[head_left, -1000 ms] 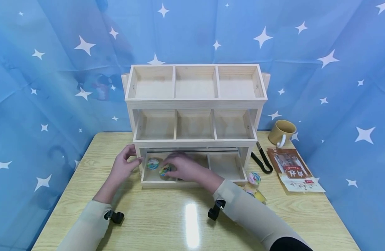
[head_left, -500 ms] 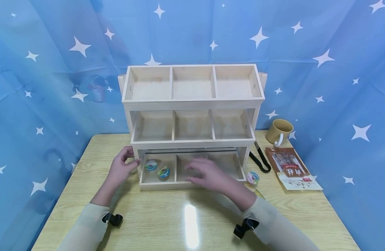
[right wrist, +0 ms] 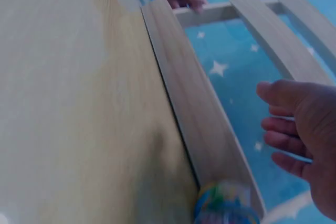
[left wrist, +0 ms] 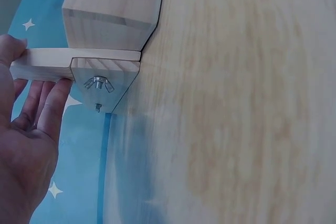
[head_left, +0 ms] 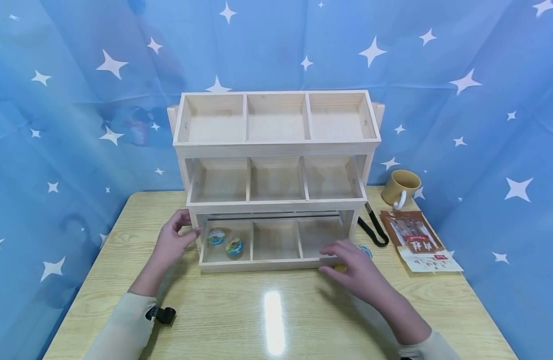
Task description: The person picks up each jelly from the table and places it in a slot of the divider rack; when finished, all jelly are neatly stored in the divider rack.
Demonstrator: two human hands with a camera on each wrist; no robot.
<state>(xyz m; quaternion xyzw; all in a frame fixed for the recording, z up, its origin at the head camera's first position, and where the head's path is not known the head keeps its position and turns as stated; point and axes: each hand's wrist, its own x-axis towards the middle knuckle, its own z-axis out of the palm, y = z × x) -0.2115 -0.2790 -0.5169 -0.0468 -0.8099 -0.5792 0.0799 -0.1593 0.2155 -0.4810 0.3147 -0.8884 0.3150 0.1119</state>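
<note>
Right hand: the right hand is over the right end of the bottom tier, thumb apart from loosely bent fingers, nothing in its grasp that we can see.
Loose tub: a small round tub peeps out just past the back of that hand, outside the tier's right end, mostly covered.
Wrist view: we get a blurred tub at the end of the front board; same one or another, we cannot tell.
Yellow thing: a yellow patch shows between thumb and fingers; we cannot say what it is or whether it is touched.
Nearer hand: the right, plainly; the left is at the opposite end of the shelf.
Long axis: the shelf runs left to right across the table; the loose tub looks round, so we read no long axis on it.
Left hand: the left hand pinches a side board, thumb above, fingers beneath.
Tubs inside: two tubs in the bottom tier's left compartment, near each other.
Our judgement: any grasp turns on reaching outward and down past the tier's end.
</note>
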